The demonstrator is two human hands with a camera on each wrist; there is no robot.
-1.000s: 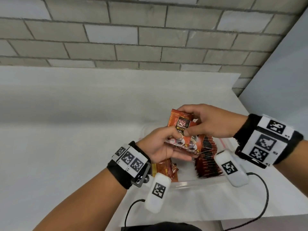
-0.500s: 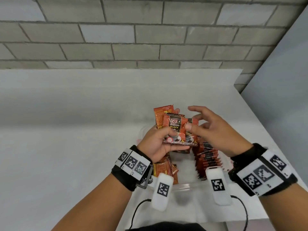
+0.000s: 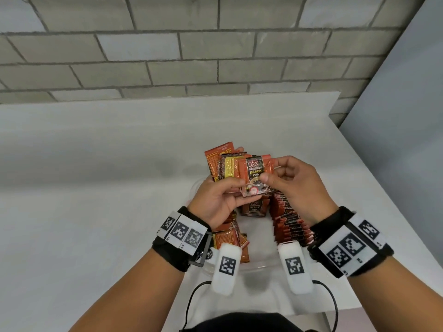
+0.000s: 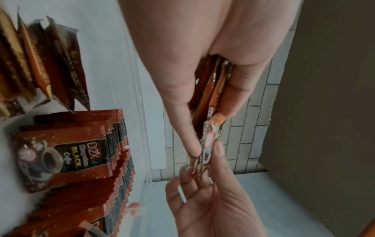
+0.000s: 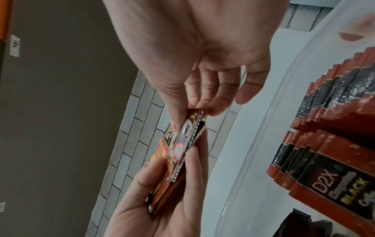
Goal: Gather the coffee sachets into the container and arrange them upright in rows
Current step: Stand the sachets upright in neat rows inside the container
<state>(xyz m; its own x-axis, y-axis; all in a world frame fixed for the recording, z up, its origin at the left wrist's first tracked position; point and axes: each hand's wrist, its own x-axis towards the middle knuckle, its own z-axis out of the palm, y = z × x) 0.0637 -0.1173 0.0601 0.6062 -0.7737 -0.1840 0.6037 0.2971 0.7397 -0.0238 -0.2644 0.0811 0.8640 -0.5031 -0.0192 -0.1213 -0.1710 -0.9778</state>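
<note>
Both hands (image 3: pixel 254 185) on sachets (image 3: pixel 255 174) above container (image 3: pixel 259 265)

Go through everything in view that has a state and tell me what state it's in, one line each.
Left hand: grips a fanned bunch of red-orange coffee sachets above the container.
Right hand: pinches the front D2X Black Coffee sachet of that bunch, thumb on its face.
Clear plastic container: open, no lid visible, partly filled.
Row of sachets on the right: upright, packed, inside the container.
Sachets on the left: in the container, loose, leaning.
</note>
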